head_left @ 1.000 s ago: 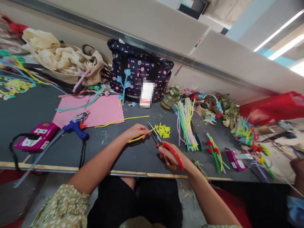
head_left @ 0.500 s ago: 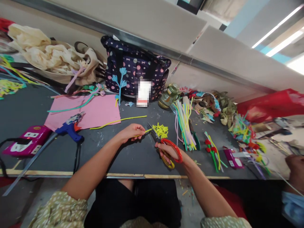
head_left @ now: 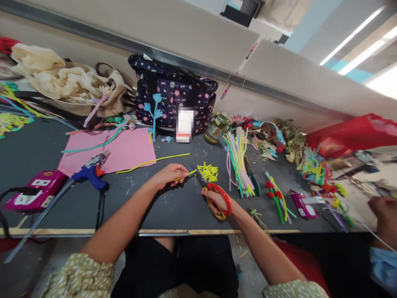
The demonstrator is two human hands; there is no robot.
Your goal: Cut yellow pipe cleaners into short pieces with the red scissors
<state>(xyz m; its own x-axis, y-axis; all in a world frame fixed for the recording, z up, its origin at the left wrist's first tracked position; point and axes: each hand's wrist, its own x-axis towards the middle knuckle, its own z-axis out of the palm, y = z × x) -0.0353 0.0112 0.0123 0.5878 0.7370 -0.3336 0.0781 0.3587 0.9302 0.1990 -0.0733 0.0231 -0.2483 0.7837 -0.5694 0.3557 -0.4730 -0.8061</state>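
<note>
Between its fingertips my left hand (head_left: 172,175) pinches a yellow-green pipe cleaner (head_left: 191,172), whose short end sticks out to the right. My right hand (head_left: 214,199) is wrapped round the red and yellow handles of a pair of scissors (head_left: 223,193). The scissor blades point up and left, close to the tip of the pipe cleaner; whether they touch it I cannot tell. Just beyond the blades lies a small pile of cut yellow-green pieces (head_left: 208,171). A long yellow-green pipe cleaner (head_left: 167,157) rests behind my left hand, one part over a pink sheet (head_left: 133,145).
A blue glue gun (head_left: 92,171) and a purple power strip (head_left: 37,188) are at the left. Behind stand a dark patterned bag (head_left: 173,91) and a glass jar (head_left: 217,127). Pipe cleaners (head_left: 238,165) lie bundled on the right. Another person's hand (head_left: 383,215) shows at the right edge.
The scissors and my right hand have shifted slightly left. My left hand still pinches the pipe cleaner, and the camera view has tilted a little.
</note>
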